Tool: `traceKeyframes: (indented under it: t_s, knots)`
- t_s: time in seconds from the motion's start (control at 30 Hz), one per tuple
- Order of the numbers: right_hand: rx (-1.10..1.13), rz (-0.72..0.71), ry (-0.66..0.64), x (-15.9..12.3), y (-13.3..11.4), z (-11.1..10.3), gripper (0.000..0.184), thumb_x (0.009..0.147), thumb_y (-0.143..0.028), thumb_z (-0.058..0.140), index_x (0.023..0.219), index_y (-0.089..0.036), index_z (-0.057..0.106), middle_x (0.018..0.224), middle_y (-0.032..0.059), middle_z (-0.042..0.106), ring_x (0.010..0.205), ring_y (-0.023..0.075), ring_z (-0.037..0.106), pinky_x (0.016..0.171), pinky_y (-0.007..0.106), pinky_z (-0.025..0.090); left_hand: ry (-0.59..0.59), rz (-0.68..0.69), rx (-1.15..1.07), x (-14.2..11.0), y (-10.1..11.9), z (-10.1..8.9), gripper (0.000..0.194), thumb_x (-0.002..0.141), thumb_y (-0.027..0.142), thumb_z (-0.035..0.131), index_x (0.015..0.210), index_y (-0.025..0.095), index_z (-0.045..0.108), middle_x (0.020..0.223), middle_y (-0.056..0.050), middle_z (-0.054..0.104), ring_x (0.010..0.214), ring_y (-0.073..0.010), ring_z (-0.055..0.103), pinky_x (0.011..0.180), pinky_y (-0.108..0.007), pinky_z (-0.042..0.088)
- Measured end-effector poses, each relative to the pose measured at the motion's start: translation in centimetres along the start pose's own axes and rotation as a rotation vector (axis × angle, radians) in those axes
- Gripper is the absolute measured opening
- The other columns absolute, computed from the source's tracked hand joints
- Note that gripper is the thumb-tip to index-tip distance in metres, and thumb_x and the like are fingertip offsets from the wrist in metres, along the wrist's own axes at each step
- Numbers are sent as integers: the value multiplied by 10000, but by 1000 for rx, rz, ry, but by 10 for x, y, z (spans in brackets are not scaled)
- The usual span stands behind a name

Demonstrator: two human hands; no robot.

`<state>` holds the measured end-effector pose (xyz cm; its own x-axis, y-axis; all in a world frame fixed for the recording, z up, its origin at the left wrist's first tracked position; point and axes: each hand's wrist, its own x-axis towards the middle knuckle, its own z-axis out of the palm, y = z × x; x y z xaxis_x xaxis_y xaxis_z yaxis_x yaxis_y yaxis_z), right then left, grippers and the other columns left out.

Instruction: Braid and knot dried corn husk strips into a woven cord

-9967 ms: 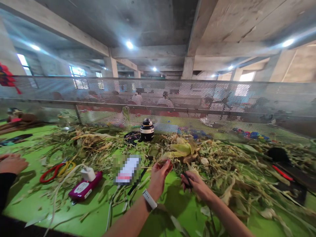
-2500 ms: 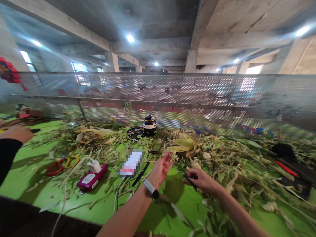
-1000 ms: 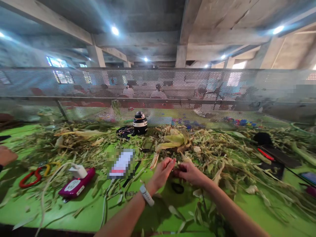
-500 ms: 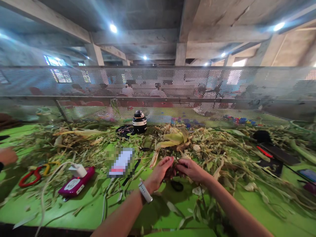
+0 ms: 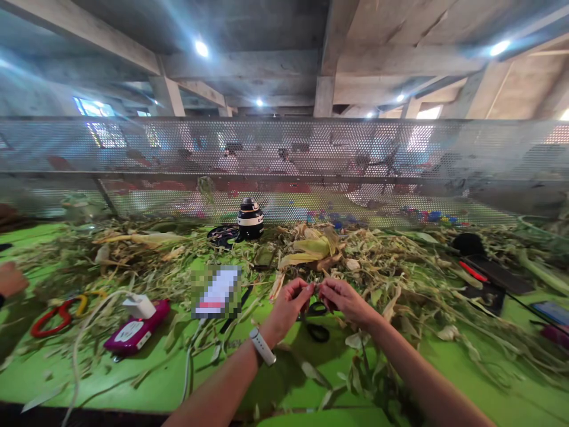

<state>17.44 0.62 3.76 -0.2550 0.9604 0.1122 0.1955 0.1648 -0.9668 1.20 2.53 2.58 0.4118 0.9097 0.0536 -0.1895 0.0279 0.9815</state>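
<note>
My left hand (image 5: 288,305), with a white band on its wrist, is closed in a pinch above the green table. Close beside it, my right hand (image 5: 341,298) pinches too, the fingertips of both nearly meeting. Whatever lies between the fingers is too small or hidden to make out. Under the hands rest black-handled scissors (image 5: 318,332), their blades mostly hidden. Just beyond lies a heap of dried husks and leaves (image 5: 377,261), with a large yellow-green husk (image 5: 313,249) on top.
A phone with a blurred screen (image 5: 219,292) lies left, near a magenta power strip (image 5: 136,331) with a white plug and cable. Red-handled scissors (image 5: 52,320) sit farther left, by another person's hand (image 5: 12,280). A black-and-white jar (image 5: 251,219) stands before the perforated metal screen (image 5: 284,148).
My fingers have drawn slightly apart, and the dark clump seen between them no longer shows. More of the black scissor handles is visible beneath.
</note>
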Motion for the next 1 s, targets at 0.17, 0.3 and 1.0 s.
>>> traceKeyframes:
  t_s: [0.17,0.3,1.0]
  knots:
    - [-11,1,76,3,5,-6,531,714,-719,513,667,-195,447,501,-69,414,455,76,371,451,223,281,4,-66,-216,0,-2,0,346,628,454,739,768,159,624,681,3,615,606,-98,532,561,-193,390]
    - [15,-14,134,5,9,-5,517,707,-703,538,682,-194,452,504,-80,399,447,69,346,440,218,271,31,-22,-114,1,-2,-2,321,624,434,749,745,153,651,683,-4,622,599,-96,533,561,-190,411]
    - [-155,-84,175,6,13,-3,520,749,-698,484,684,-183,473,581,-49,405,543,93,362,506,231,306,-101,-49,-45,-2,3,-4,438,612,455,761,889,160,595,705,-2,636,627,-125,594,544,-222,456]
